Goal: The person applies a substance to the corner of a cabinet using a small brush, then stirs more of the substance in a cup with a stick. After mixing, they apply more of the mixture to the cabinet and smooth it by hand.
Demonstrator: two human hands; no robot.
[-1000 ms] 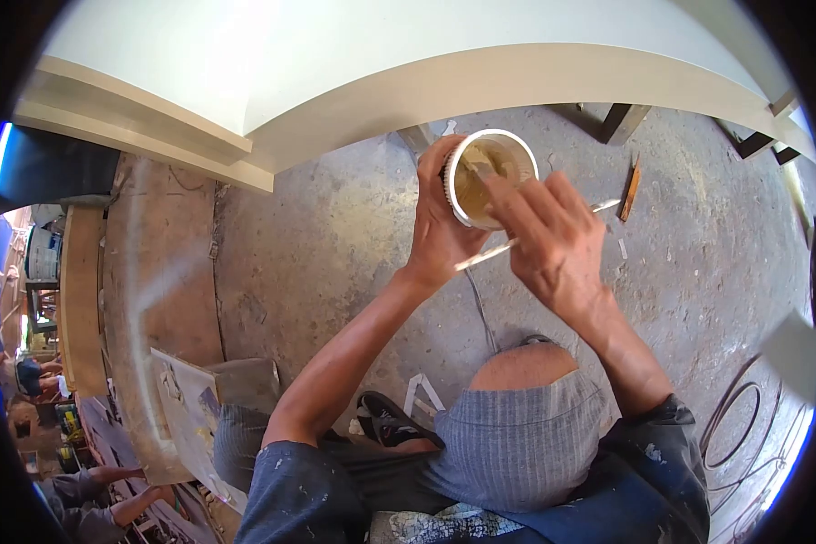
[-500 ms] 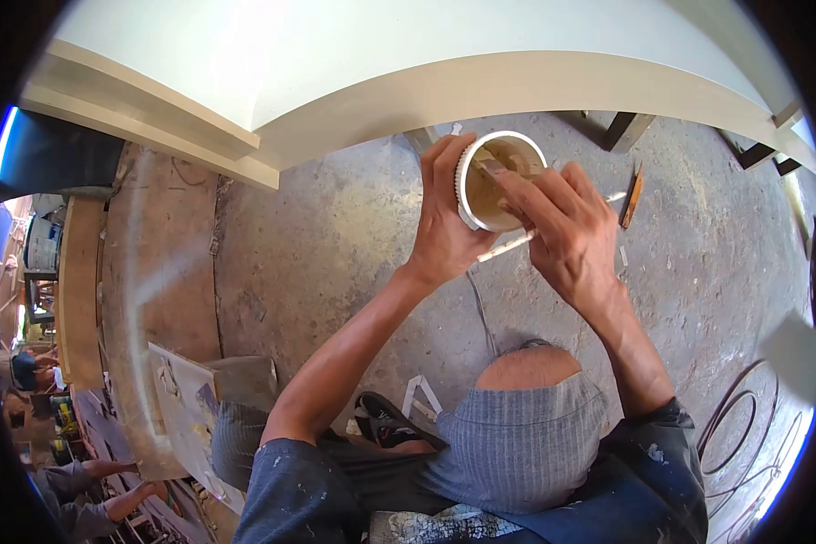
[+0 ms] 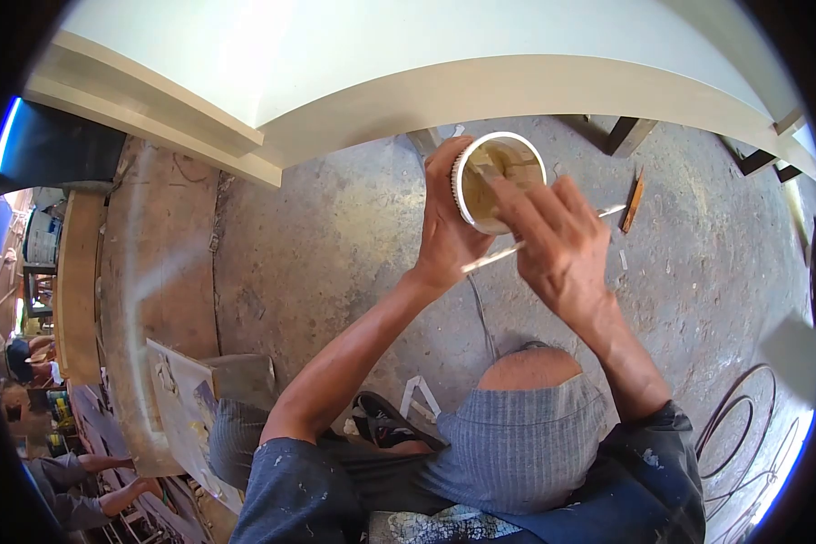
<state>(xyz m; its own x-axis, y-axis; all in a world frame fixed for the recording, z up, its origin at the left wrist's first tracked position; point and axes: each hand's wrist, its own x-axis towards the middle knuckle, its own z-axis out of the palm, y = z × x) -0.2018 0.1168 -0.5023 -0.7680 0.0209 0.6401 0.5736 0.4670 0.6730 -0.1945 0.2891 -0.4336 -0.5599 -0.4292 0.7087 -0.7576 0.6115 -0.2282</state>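
Observation:
A white plastic tub [image 3: 460, 192] is tilted toward me, with my left hand [image 3: 449, 227] wrapped round its left side and base. Yellowish-beige paste [image 3: 482, 195] coats the inside. My right hand [image 3: 567, 231] is closed at the tub's right rim, fingertips dipping just inside the mouth. From those fingers a flat, paste-smeared blade [image 3: 490, 172] reaches into the tub; its grip end is hidden by the hand. A thin whitish stick [image 3: 494, 257] runs across beneath my right hand, sticking out on both sides.
A pale panel with a beige edge [image 3: 444, 95] spans the top of the view. An orange-brown piece [image 3: 634, 201] lies on the concrete floor [image 3: 335, 236]. Coiled cable [image 3: 730, 426] is at lower right, a paint-spotted board [image 3: 186, 399] at lower left. Another person's legs [image 3: 109, 485] show far left.
My right hand has shifted slightly left and down, the stick moving with it. The blade sits at a different angle in the tub. My left hand stays nearly still.

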